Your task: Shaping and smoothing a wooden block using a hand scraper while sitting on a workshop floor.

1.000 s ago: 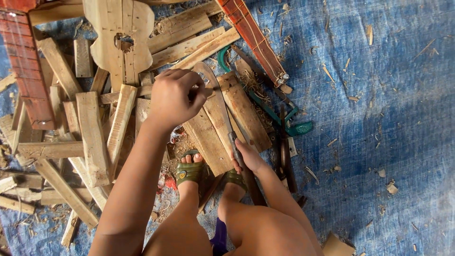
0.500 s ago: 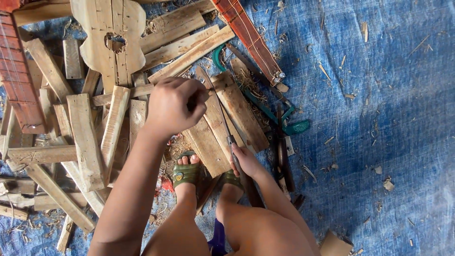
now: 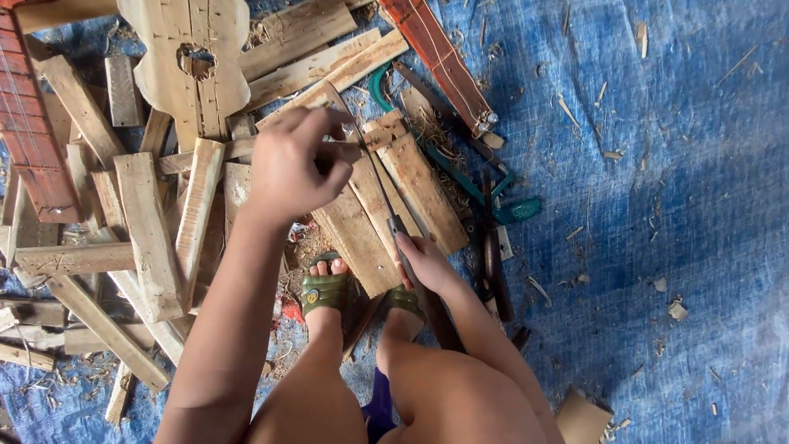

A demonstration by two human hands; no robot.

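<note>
Two hands: we see both of ours at work on one long, thin, dark metal blade with a dark handle (image 3: 380,191), over pale wooden planks (image 3: 386,210) on a blue plastic tarpaulin (image 3: 657,205).
Left hand (image 3: 289,164): fingers curled, their tips pinched at the blade's far end; it is the farther hand from us.
Right hand (image 3: 423,263): closed around the handle at the near end, close to our feet.
Blade axis: it runs slantwise from the right hand up and away to the left hand, lying across the planks.
Feet: two green rubber sandals (image 3: 325,289) press on the near ends of the planks, just beside the right hand.
Left of the hands: a heap of rough wooden offcuts (image 3: 148,230) and a guitar-shaped wooden body (image 3: 185,57) toward the tarpaulin's far edge.
Right of the hands: a green-handled saw (image 3: 493,197) and a red-brown fretted neck (image 3: 444,66), near the planks.
Far-left edge: another red fretted neck (image 3: 29,140).
Obstruction: we see nothing between the hands except the planks beneath.
</note>
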